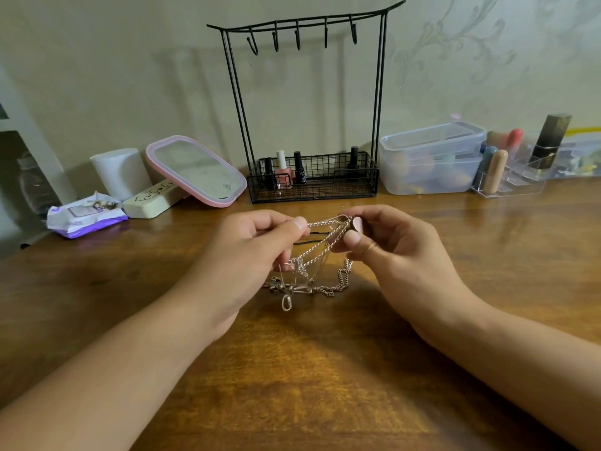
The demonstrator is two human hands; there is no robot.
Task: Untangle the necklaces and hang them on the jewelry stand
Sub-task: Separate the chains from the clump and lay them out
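Head view, largest first: wooden table [325,369] across the whole lower frame. At its back edge, black wire stand [307,102] upright against the wall, five hooks bare, nail polish bottles [286,170] in its basket. Right of it, clear plastic box [429,157] and an organizer [517,170] with cosmetics. Left of it, pink-rimmed mirror [195,170] leaning back, white cylinder [120,172], wipes pack [84,214]. Mid-table, left hand [247,252] and right hand [390,242] raised close together, fingers curled, each pinching chain between thumb and forefinger. Between them, tangled necklaces [312,252] stretched taut, the knotted rest drooping onto the table just below the hands.
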